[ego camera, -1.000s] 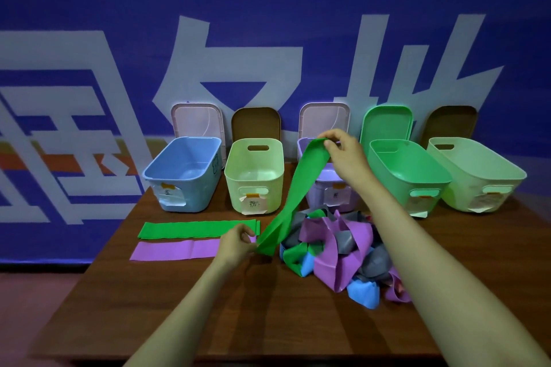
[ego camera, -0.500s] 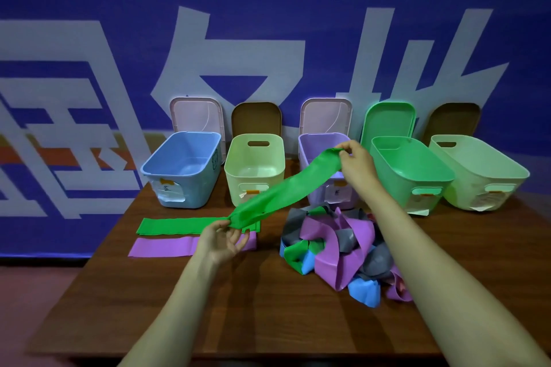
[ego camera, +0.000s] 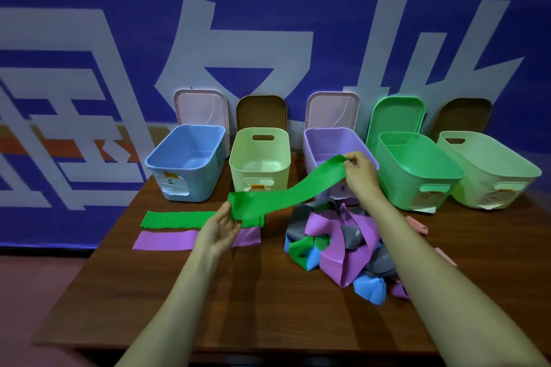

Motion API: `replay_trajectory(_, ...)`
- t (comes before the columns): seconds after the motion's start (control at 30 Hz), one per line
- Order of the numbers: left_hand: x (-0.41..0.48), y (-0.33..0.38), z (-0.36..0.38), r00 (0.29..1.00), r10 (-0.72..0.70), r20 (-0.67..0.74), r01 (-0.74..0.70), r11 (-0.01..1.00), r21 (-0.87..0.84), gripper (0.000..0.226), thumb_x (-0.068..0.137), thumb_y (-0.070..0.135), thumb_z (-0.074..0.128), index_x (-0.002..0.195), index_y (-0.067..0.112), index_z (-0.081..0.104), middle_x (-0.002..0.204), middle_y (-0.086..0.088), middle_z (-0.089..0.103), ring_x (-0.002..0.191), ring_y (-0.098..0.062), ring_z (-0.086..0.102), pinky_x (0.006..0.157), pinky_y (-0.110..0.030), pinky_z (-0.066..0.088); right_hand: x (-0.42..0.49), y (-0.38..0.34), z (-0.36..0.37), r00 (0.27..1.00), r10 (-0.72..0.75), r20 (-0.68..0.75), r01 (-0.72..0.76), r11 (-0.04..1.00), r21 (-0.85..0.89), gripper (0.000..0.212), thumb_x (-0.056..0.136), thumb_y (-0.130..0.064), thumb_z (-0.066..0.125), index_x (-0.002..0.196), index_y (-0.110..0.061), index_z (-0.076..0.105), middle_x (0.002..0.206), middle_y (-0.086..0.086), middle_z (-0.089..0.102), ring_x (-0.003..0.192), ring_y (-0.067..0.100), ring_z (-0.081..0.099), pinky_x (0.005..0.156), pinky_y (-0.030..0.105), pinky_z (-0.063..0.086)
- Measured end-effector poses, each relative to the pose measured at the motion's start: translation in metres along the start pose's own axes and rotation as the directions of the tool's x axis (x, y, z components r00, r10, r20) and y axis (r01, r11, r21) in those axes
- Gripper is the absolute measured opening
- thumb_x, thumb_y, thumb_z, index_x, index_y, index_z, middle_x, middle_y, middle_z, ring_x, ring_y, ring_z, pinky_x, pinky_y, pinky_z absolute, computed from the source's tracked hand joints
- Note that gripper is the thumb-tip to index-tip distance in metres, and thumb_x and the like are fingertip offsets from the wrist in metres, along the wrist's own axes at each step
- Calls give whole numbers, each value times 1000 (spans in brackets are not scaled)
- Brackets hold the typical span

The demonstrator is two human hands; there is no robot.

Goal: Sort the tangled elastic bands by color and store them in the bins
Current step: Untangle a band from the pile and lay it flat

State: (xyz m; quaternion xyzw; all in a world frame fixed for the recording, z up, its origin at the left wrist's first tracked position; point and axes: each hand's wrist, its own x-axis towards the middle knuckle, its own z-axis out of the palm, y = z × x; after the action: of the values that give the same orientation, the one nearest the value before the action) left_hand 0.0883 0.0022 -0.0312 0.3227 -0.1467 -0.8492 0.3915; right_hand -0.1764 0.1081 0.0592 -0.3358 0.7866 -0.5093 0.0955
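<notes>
Centre of frame: a green band (ego camera: 286, 197) is hanging stretched in the air between both hands. The right hand (ego camera: 359, 171) is pinching its upper end in front of the purple bin (ego camera: 325, 143). The left hand (ego camera: 220, 226) is gripping the lower end just above the desk (ego camera: 238, 322).

Left of centre: a green strip (ego camera: 176, 219) and a purple strip (ego camera: 167, 240) are lying flat, side by side.

Right of centre: the tangled pile (ego camera: 337, 244) of purple, grey, green and blue is sitting beside the right forearm.

Along the back, the open bins are standing in a row: blue bin (ego camera: 185, 170), yellow bin (ego camera: 259, 164), purple, green bin (ego camera: 417, 170), pale green bin (ego camera: 489, 173). Lids are leaning against the wall behind.
</notes>
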Motion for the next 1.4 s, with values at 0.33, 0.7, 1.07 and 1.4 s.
replay_trajectory(0.33, 0, -17, 5, 958, 120, -261, -3, 913, 407, 36, 89, 17, 61, 125, 10, 56, 127, -18, 52, 100, -18, 51, 89, -33, 41, 0, -6, 3, 998, -45, -34, 47, 998, 52, 21, 92, -6, 43, 101, -8, 61, 99, 8, 61, 91, 25, 57, 81, 38, 50)
replay_trajectory(0.7, 7, 36, -30, 740, 650, -172, -321, 566, 759, 17, 85, 7, 66, 84, 15, 51, 89, -11, 59, 82, -29, 59, 74, -40, 51, -28, 13, 31, 945, -111, 307, 189, 953, -237, 28, 87, 2, 39, 103, -21, 43, 69, 4, 48, 62, 21, 48, 59, 33, 39)
replay_trajectory(1.07, 42, 133, -85, 695, 698, -173, -109, 340, 934, 29, 87, 3, 58, 114, 8, 67, 117, -15, 63, 106, -31, 59, 90, -39, 50, -35, 9, 140, 827, -157, 540, 394, 847, -358, 19, 88, -11, 51, 102, -12, 65, 106, 11, 62, 98, 30, 59, 85, 33, 44)
replay_trajectory(1.4, 75, 160, -122, 727, 664, -173, 94, 153, 984, 33, 84, 0, 58, 115, 7, 66, 122, -19, 62, 106, -34, 59, 96, -43, 47, -29, 24, 205, 788, 55, 613, 244, 886, -394, 20, 87, -4, 48, 84, -20, 58, 97, 9, 66, 91, 28, 61, 71, 27, 43)
